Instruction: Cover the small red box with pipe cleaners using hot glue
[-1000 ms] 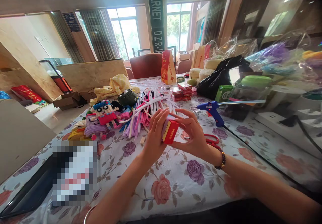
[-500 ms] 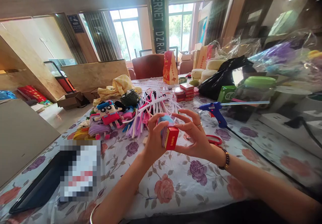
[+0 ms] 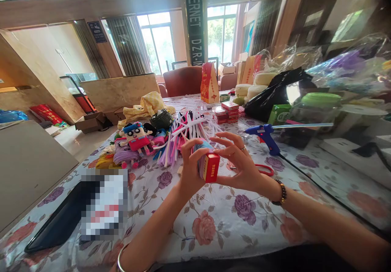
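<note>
A small red box (image 3: 211, 168), its sides partly wrapped in blue and purple fuzzy strips, is held up over the flowered tablecloth. My left hand (image 3: 192, 170) grips it from the left, fingers curled over the top. On the right side, my right hand (image 3: 240, 162) holds the same box between thumb and curved fingers. Just behind the hands lies a pile of pink, white and purple fuzzy stems (image 3: 183, 135). Red-handled scissors (image 3: 263, 169) lie partly hidden behind my right hand.
A blue glue gun (image 3: 267, 137) with its cable is at the right. Finished dolls (image 3: 136, 139) sit at the left, a dark tray (image 3: 65, 211) nearer. Stacked red boxes (image 3: 227, 112) and a black bag (image 3: 277, 93) stand farther back.
The view has shifted slightly, so the whole scene appears a little farther right. Both hands still hold the box, with its red end turned slightly.
</note>
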{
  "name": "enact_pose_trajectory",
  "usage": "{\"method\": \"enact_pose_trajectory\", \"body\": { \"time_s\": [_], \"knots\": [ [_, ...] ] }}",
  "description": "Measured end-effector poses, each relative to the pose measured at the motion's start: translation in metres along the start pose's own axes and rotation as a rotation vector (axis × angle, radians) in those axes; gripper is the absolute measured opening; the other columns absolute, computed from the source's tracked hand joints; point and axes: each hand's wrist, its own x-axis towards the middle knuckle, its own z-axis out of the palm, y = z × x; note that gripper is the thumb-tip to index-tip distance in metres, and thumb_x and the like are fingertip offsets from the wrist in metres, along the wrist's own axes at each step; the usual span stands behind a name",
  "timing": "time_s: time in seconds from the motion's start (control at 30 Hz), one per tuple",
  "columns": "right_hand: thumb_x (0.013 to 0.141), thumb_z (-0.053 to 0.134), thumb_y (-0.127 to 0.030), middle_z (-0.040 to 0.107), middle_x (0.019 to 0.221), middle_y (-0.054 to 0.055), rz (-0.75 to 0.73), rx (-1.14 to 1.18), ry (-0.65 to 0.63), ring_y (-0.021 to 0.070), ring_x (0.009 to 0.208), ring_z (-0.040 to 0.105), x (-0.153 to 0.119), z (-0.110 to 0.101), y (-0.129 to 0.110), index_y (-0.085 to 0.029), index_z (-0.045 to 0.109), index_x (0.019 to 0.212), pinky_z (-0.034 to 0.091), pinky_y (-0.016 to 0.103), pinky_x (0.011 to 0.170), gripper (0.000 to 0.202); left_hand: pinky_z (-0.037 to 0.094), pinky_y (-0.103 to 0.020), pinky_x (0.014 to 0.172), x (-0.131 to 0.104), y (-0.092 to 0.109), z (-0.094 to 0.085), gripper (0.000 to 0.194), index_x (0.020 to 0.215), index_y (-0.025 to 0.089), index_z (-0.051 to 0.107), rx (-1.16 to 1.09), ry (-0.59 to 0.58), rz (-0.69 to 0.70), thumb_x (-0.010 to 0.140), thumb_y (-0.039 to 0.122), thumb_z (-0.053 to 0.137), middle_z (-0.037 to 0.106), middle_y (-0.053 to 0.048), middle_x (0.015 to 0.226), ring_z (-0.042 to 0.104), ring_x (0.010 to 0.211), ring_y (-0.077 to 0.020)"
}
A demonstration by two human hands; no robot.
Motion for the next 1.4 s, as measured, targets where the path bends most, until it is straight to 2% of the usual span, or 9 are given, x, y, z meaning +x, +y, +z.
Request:
{"method": "enact_pose_trajectory", "body": {
  "time_s": [0.23, 0.37, 0.53, 0.63, 0.8, 0.93, 1.1, 1.23, 1.4],
  "knots": [
    [0.07, 0.077, -0.03, 0.049, 0.132, 0.007, 0.065, 0.08, -0.045, 0.0259, 0.133, 0.039, 0.0, 0.0, -0.003, -0.033, 0.05, 0.123, 0.055, 0.045, 0.096, 0.059, 0.047, -0.043, 0.089, -0.006, 0.003, 0.005, 0.051, 0.116, 0.029, 0.045, -0.038, 0.04, -0.099, 0.075, 0.045, 0.07, 0.046, -0.007, 0.116, 0.049, 0.111, -0.0231],
    [0.069, 0.079, -0.03, 0.044, 0.136, 0.007, 0.087, 0.168, -0.069, 0.0249, 0.133, 0.04, -0.001, 0.0, -0.001, -0.035, 0.047, 0.125, 0.056, 0.041, 0.095, 0.064, 0.048, -0.043, 0.089, -0.005, 0.005, 0.004, 0.047, 0.115, 0.03, 0.045, -0.035, 0.029, -0.108, 0.076, 0.041, 0.069, 0.044, -0.007, 0.117, 0.049, 0.111, -0.0235],
    [0.063, 0.081, -0.041, 0.046, 0.134, 0.007, 0.033, 0.113, -0.075, 0.0252, 0.129, 0.046, 0.001, -0.007, 0.014, -0.036, 0.046, 0.128, 0.05, 0.046, 0.102, 0.075, 0.048, -0.044, 0.088, -0.001, 0.007, 0.003, 0.05, 0.115, 0.03, 0.045, -0.017, 0.015, -0.076, 0.074, 0.042, 0.071, 0.042, -0.008, 0.117, 0.049, 0.111, -0.0244],
    [0.069, 0.077, -0.042, 0.051, 0.129, 0.006, 0.041, -0.001, 0.004, 0.0244, 0.124, 0.05, 0.004, -0.017, 0.025, -0.034, 0.052, 0.125, 0.048, 0.047, 0.102, 0.062, 0.049, -0.042, 0.084, 0.002, 0.008, 0.003, 0.047, 0.113, 0.029, 0.046, 0.023, 0.022, -0.08, 0.074, 0.032, 0.071, 0.043, -0.008, 0.114, 0.05, 0.108, -0.024],
    [0.086, 0.061, -0.029, 0.062, 0.11, 0.003, 0.137, -0.103, 0.075, 0.0192, 0.106, 0.06, 0.01, -0.028, 0.024, -0.031, 0.067, 0.102, 0.052, 0.041, 0.095, 0.017, 0.052, -0.044, 0.083, 0.001, 0.011, 0.004, 0.041, 0.112, 0.031, 0.047, -0.002, -0.044, -0.106, 0.077, 0.029, 0.067, 0.041, -0.007, 0.114, 0.05, 0.11, -0.0253],
    [0.089, 0.057, -0.027, 0.057, 0.116, 0.003, 0.126, -0.007, -0.027, 0.0171, 0.109, 0.058, 0.014, -0.027, 0.015, -0.032, 0.069, 0.098, 0.052, 0.036, 0.093, 0.016, 0.054, -0.044, 0.084, -0.003, 0.013, 0.007, 0.041, 0.114, 0.032, 0.048, -0.041, -0.099, -0.056, 0.078, 0.035, 0.068, 0.037, -0.009, 0.118, 0.048, 0.114, -0.026],
    [0.087, 0.059, -0.03, 0.053, 0.122, 0.002, 0.139, 0.024, -0.126, 0.019, 0.113, 0.056, 0.017, -0.029, 0.013, -0.028, 0.069, 0.082, 0.049, 0.039, 0.097, 0.011, 0.055, -0.048, 0.084, -0.006, 0.012, 0.007, 0.045, 0.118, 0.036, 0.047, -0.027, -0.133, 0.003, 0.078, 0.039, 0.067, 0.034, -0.01, 0.12, 0.047, 0.114, -0.0278],
    [0.086, 0.06, -0.028, 0.052, 0.125, 0.001, 0.168, -0.009, -0.216, 0.0147, 0.093, 0.063, 0.021, -0.038, 0.01, -0.025, 0.064, 0.077, 0.053, 0.037, 0.089, 0.011, 0.055, -0.048, 0.088, -0.005, 0.01, 0.006, 0.044, 0.116, 0.035, 0.048, 0.019, -0.164, 0.075, 0.077, 0.034, 0.069, 0.033, -0.009, 0.12, 0.044, 0.117, -0.0268],
    [0.09, 0.053, -0.023, 0.065, 0.106, 0.002, 0.18, -0.119, -0.099, 0.0166, 0.1, 0.061, 0.028, -0.045, 0.002, -0.024, 0.059, 0.078, 0.049, 0.034, 0.087, 0.014, 0.055, -0.048, 0.087, -0.006, 0.008, 0.004, 0.042, 0.111, 0.035, 0.051, 0.048, -0.145, 0.075, 0.074, 0.032, 0.071, 0.034, -0.008, 0.121, 0.044, 0.117, -0.027]
  ]
}}
